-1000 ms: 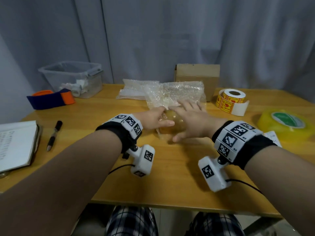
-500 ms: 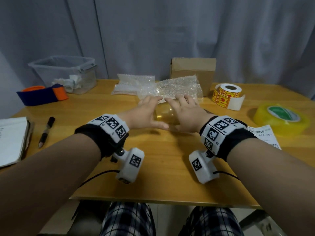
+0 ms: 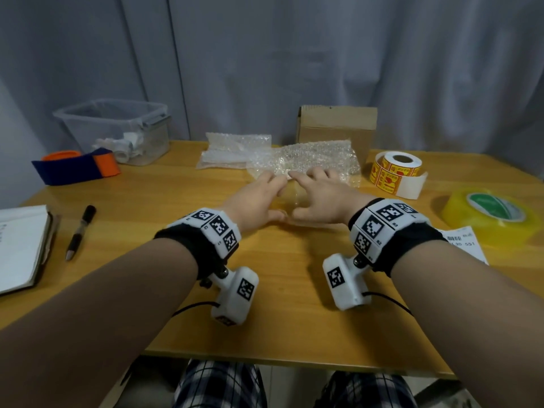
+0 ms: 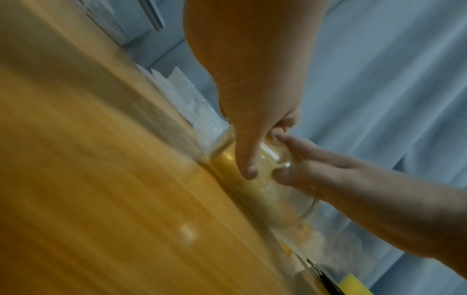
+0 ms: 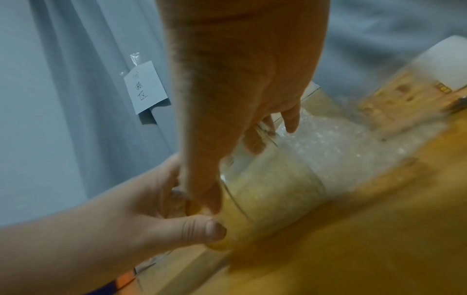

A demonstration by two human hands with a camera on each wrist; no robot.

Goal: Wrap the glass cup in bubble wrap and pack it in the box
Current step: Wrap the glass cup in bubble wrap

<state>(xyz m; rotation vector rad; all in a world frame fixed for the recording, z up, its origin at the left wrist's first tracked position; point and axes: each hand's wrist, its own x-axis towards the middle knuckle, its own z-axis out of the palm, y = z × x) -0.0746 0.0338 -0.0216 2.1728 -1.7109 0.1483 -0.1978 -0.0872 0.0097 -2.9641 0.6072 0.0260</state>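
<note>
Head view: smooth wooden table bearing everything. Brown cardboard box standing at far edge. Crinkly clear bubble wrap lying flat before box. Smooth cylindrical glass cup lying on side at wrap's near edge. Left hand and right hand cupping it together, fingers and thumbs curling round glass.

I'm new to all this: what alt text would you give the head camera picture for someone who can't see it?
Two hands, the left hand and right hand, hold a glass cup lying on its side on a wooden table, at the near edge of a bubble wrap sheet. A cardboard box stands behind; a sticker roll and yellow tape sit to the right.
</note>
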